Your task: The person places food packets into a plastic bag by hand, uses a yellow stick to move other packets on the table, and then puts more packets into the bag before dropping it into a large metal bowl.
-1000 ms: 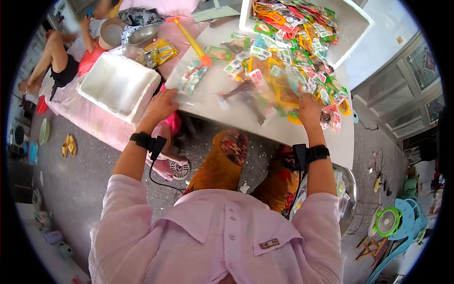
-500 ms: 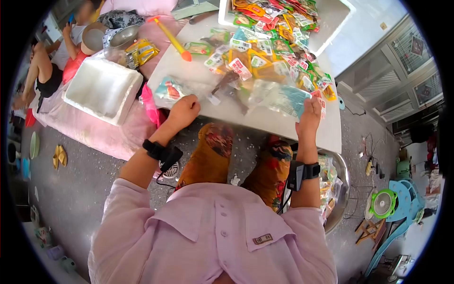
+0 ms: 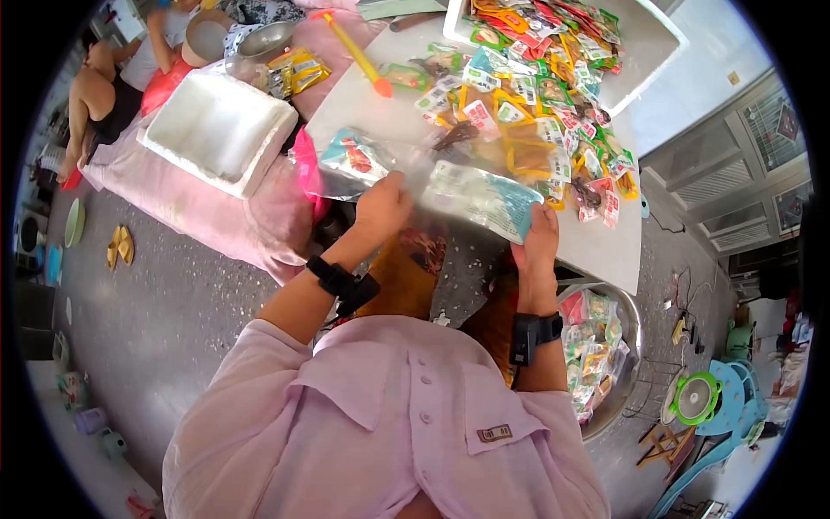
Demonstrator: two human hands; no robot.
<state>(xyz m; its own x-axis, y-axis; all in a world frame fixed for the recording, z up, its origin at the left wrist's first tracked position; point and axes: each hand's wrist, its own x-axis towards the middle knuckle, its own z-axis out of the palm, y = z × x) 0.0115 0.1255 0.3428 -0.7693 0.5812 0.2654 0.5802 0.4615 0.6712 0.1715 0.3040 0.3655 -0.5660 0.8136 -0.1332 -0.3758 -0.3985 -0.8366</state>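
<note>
My right hand [image 3: 538,237] grips the right end of a clear plastic bag [image 3: 480,197] with a teal printed band, held over the table's near edge. The bag looks flat, and its left end comes close to my left hand [image 3: 385,209]. That hand is closed, its fingers curled under; what they pinch is hidden. Just beyond it, a teal-and-white printed bag with a red picture [image 3: 354,156] lies at the table's left corner. Several small food packets [image 3: 527,112] spread over the white tabletop [image 3: 605,251] beyond both hands.
A white foam box [image 3: 661,52] holds more packets at the back. A metal basin [image 3: 635,363] of packets stands below right. An open foam box [image 3: 212,130] rests on the pink-covered surface at left, near a yellow-orange tool [image 3: 359,56]. Another person [image 3: 99,82] sits far left.
My right hand has moved left and nearer to me with the clear bag, so the hands are closer together. My left hand stays closed. The view has shifted slightly.
</note>
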